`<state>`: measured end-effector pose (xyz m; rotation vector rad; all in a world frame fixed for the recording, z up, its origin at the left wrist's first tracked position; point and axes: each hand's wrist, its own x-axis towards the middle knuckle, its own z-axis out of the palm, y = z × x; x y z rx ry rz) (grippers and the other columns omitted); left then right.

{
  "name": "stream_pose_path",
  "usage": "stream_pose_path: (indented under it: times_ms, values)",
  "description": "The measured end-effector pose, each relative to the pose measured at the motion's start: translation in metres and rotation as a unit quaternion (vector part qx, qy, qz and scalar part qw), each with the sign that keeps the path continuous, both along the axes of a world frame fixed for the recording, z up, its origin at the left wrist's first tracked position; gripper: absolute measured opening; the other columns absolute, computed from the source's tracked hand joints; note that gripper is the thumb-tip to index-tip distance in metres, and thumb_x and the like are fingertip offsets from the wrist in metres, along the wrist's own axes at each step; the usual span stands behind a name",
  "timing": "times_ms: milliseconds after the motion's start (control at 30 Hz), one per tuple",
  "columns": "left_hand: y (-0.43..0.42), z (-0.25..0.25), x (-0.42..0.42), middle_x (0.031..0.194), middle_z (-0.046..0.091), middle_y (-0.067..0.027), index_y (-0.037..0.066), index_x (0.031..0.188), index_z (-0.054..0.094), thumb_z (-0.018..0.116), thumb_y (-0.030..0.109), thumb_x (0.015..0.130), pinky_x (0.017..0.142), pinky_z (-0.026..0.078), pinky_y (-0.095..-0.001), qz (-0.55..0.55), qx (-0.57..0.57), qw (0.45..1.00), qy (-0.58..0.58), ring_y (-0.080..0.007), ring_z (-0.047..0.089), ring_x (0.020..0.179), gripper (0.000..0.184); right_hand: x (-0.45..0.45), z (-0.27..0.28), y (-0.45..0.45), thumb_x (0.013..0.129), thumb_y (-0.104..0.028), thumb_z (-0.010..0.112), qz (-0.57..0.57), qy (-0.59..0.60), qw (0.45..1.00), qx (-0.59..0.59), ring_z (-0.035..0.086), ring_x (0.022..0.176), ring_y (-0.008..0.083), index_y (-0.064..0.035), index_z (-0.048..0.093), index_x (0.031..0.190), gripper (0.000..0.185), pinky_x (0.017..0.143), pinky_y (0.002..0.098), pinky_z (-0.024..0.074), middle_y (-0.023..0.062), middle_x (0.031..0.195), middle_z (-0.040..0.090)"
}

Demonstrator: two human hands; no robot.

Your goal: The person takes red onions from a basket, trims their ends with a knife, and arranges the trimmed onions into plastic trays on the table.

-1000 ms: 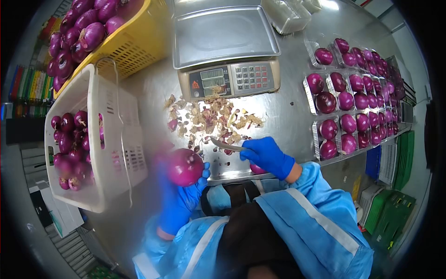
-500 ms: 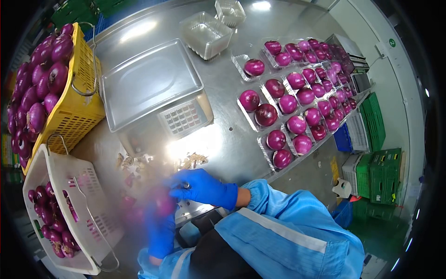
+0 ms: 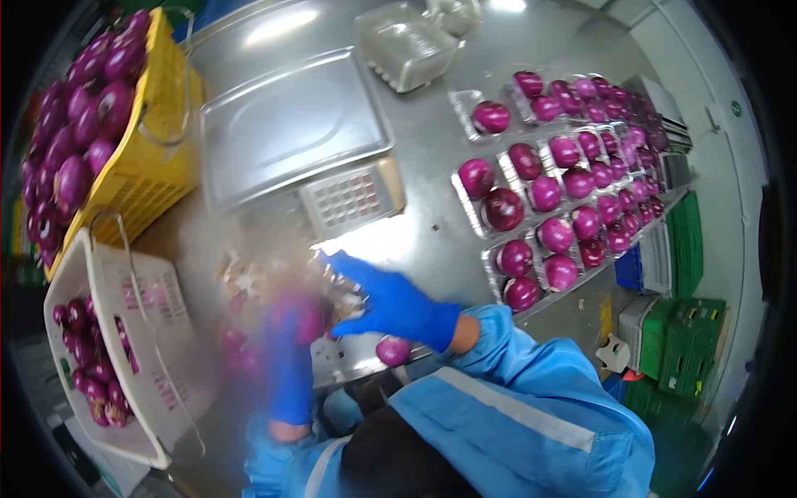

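My left hand (image 3: 290, 369), in a blue glove, is closed around a red onion (image 3: 309, 322); both are partly smeared by a blurred patch in the view. To its right, my right hand (image 3: 397, 303) has thumb and fingers spread over a pile of dry onion skins (image 3: 344, 295). Another red onion (image 3: 393, 350) lies on the metal table just below the right hand. More onions (image 3: 241, 353) show dimly left of my left hand.
A weighing scale (image 3: 295, 124) stands ahead. On the left are a yellow crate (image 3: 158, 166) and a white crate (image 3: 158, 282), both holding red onions. Clear trays of onions (image 3: 544, 195) cover the right side. Stacked clear trays (image 3: 407, 50) stand at the back.
My right hand's fingers have spread and reached up toward the skins. The small metal object at them no longer shows. An onion now appears below that hand. The whole view has shifted.
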<state>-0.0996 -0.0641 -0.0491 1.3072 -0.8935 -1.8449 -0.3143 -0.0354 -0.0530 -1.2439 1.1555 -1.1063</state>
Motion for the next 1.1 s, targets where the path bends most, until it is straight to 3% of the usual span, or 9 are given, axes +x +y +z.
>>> stream_pose_path:
  times_ms: [67,133,200,267,300,467,667,900,1100]
  values:
    - [-0.007,-0.012,-0.018,0.134,0.052,-0.0140,0.001,0.138,0.043,0.050,0.038,0.099,0.103,0.043,-0.0410,-0.039,0.012,0.999,0.014,-0.0278,0.054,0.119,0.054,0.001,0.004,-0.005,0.075,-0.037,0.081,0.018,0.175,0.977,-0.122,0.052,0.127,0.0299,-0.0135,0.026,0.152,0.097,0.103,0.0380,0.0442,0.0132,0.150,0.040]
    - [-0.011,0.010,-0.043,0.134,0.052,-0.0143,0.001,0.140,0.040,0.044,0.045,0.100,0.102,0.043,-0.0407,-0.074,0.043,0.996,0.038,-0.0278,0.055,0.119,0.060,-0.021,0.029,-0.016,0.073,-0.039,0.082,0.036,0.153,0.987,0.036,0.058,0.121,0.0283,-0.0149,0.032,0.151,0.096,0.099,0.0373,0.0467,0.0131,0.143,0.049]
    - [-0.012,0.019,-0.060,0.135,0.052,-0.0146,0.001,0.143,0.037,0.040,0.053,0.100,0.098,0.045,-0.0402,-0.105,0.049,0.993,0.029,-0.0277,0.056,0.117,0.067,-0.051,0.005,-0.023,0.072,-0.040,0.083,-0.025,0.089,0.996,-0.001,0.062,0.115,0.0272,-0.0126,0.039,0.147,0.092,0.097,0.0368,0.0486,0.0144,0.136,0.056]
    - [-0.011,0.026,-0.068,0.134,0.052,-0.0145,0.002,0.145,0.036,0.043,0.054,0.098,0.094,0.047,-0.0389,-0.144,0.019,0.981,0.130,-0.0270,0.057,0.115,0.070,-0.100,0.000,-0.039,0.073,-0.021,0.084,-0.153,0.056,0.986,-0.035,0.056,0.121,0.0202,-0.0089,0.043,0.144,0.083,0.102,0.0346,0.0459,0.0132,0.135,0.057]
    - [-0.005,0.035,-0.072,0.131,0.055,-0.0135,0.003,0.144,0.038,0.048,0.054,0.096,0.087,0.049,-0.0361,-0.140,-0.002,0.990,0.030,-0.0258,0.060,0.109,0.070,-0.130,0.003,-0.049,0.075,-0.016,0.083,-0.225,-0.006,0.974,-0.023,0.054,0.122,0.0200,-0.0070,0.045,0.143,0.078,0.103,0.0334,0.0457,0.0125,0.133,0.057]
    - [0.004,0.031,-0.069,0.116,0.064,-0.0118,-0.001,0.136,0.048,0.056,0.035,0.095,0.081,0.051,-0.0310,-0.162,0.013,0.987,-0.020,-0.0204,0.065,0.095,0.055,-0.294,-0.043,-0.125,0.068,-0.029,0.087,-0.497,0.114,0.861,0.000,0.061,0.113,0.0247,-0.0016,0.047,0.139,0.086,0.097,0.0328,0.0490,0.0169,0.129,0.059]
    - [0.008,0.030,-0.079,0.111,0.067,-0.0125,-0.002,0.129,0.053,0.058,0.028,0.094,0.080,0.051,-0.0303,-0.132,0.059,0.989,-0.033,-0.0201,0.066,0.092,0.047,-0.382,-0.093,-0.155,0.073,-0.036,0.079,-0.407,0.339,0.836,0.141,0.062,0.112,0.0307,-0.0057,0.047,0.140,0.080,0.094,0.0377,0.0497,0.0177,0.127,0.061]
    - [0.003,0.016,-0.070,0.109,0.067,-0.0142,-0.001,0.130,0.054,0.058,0.027,0.094,0.079,0.052,-0.0304,-0.102,0.069,0.991,-0.056,-0.0211,0.066,0.091,0.046,-0.313,-0.068,-0.116,0.069,-0.042,0.081,-0.393,0.538,0.743,0.066,0.064,0.106,0.0353,-0.0164,0.047,0.141,0.084,0.091,0.0414,0.0506,0.0178,0.126,0.060]
    - [0.007,0.007,-0.076,0.109,0.067,-0.0139,-0.001,0.129,0.055,0.059,0.024,0.093,0.077,0.052,-0.0294,-0.116,0.090,0.988,-0.044,-0.0201,0.067,0.088,0.044,-0.352,-0.055,-0.103,0.067,-0.050,0.081,-0.295,0.543,0.768,0.166,0.064,0.107,0.0360,-0.0130,0.047,0.140,0.089,0.089,0.0417,0.0507,0.0195,0.118,0.064]
